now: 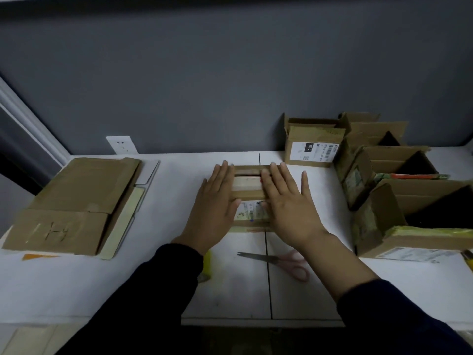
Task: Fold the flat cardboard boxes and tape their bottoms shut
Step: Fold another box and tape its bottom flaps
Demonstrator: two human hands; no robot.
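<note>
A small brown cardboard box (249, 193) stands in the middle of the white table (158, 278), its flaps folded flat and a white label on its near face. My left hand (213, 210) lies flat on the box's left side, fingers spread. My right hand (286, 203) presses flat on its right side, fingers apart. Both palms hide most of the box top. A stack of flat cardboard boxes (74, 203) lies at the table's left. Pink-handled scissors (279, 261) rest near me, between my forearms. A yellow tape roll (206, 265) peeks from behind my left sleeve.
Several folded open boxes (399, 196) stand in a row along the right side, one labelled box (311, 143) at the back by the grey wall. A wall socket (122, 144) sits behind the table. A yellow object (468, 260) shows at the right edge.
</note>
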